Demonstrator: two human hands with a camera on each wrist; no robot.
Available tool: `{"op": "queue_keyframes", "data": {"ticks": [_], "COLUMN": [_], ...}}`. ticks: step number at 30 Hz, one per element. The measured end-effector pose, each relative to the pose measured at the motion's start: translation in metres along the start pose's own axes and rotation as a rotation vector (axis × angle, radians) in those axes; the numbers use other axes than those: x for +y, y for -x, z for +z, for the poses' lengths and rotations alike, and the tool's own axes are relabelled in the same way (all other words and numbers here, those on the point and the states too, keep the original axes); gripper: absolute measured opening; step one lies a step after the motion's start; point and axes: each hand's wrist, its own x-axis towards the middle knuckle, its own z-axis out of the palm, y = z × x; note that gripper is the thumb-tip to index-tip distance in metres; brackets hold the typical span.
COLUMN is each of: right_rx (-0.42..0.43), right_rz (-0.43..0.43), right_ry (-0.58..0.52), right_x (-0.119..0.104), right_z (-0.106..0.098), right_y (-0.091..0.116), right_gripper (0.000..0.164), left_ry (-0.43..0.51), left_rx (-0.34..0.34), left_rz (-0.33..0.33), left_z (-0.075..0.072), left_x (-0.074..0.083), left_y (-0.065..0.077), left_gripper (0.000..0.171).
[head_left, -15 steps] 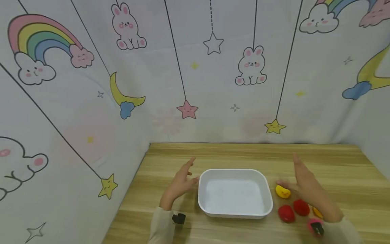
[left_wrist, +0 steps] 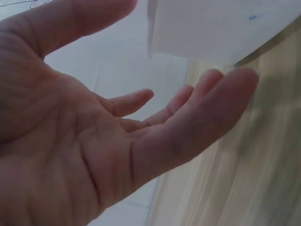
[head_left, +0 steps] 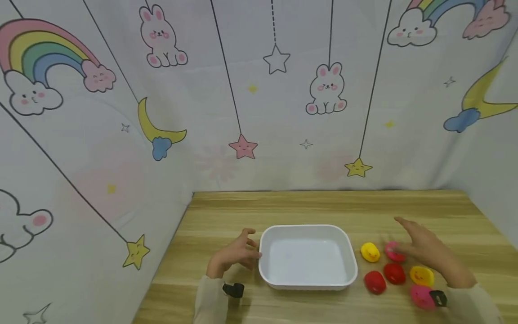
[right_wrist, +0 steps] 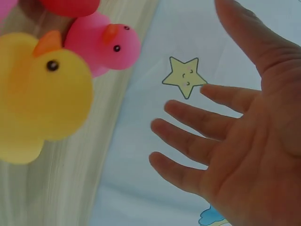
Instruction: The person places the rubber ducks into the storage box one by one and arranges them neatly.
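Note:
A white rectangular tray (head_left: 307, 286) stands on the table, its inside bare. At its left wall is my left hand (head_left: 234, 255), fingers relaxed and bent, fingertips right at the rim; the left wrist view shows the palm holding nothing. My right hand (head_left: 430, 252) hovers, fingers spread, by the toys right of the tray. Its thumb side overlaps a small pink rubber duck (head_left: 394, 257). Nearby lie a yellow duck (head_left: 370, 252), two red toys (head_left: 375, 282), another yellow duck (head_left: 421, 276) and a larger pink duck (head_left: 422, 297). The right palm (right_wrist: 254, 160) is bare in the right wrist view.
The wooden table (head_left: 323, 204) meets a white cloth backdrop (head_left: 283, 171) printed with rabbits, stars and rainbows at its back edge. More cloth closes off the left side. A dark wrist strap piece (head_left: 234, 290) sits at the left sleeve.
My right hand has shifted right and its fingers have dropped, uncovering the small pink duck. My left fingers have lowered and bent toward the tray's rim. The head view has turned slightly.

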Motion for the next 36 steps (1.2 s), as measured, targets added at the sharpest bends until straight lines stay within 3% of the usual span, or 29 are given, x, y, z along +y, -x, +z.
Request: {"op": "queue_keyframes", "data": {"ticks": [6, 15, 21, 29, 36], "right_rx": [-0.128, -0.191, -0.155, -0.131, -0.004], "right_rz": [-0.013, -0.047, -0.084, -0.05, -0.044], "right_ry": [-0.059, -0.093, -0.081, -0.039, -0.032], "right_x": [0.009, 0.019, 0.026, 0.035, 0.044], "right_z": [0.003, 0.011, 0.021, 0.029, 0.031], "right_y": [-0.008, -0.014, -0.016, -0.016, -0.01], "right_gripper": [0.08, 0.063, 0.051, 0.05, 0.056], "left_ry": [0.036, 0.059, 0.068, 0.069, 0.085], "left_rx": [-0.038, -0.04, -0.028, -0.049, -0.072], "left_rz": [0.01, 0.048, 0.04, 0.031, 0.028], "left_z": [-0.004, -0.002, 0.001, 0.002, 0.006], "left_x": [-0.001, -0.002, -0.004, -0.002, 0.0], "left_y": [0.001, -0.001, -0.002, -0.003, -0.009], "left_gripper": [0.071, 0.072, 0.071, 0.072, 0.071]}}
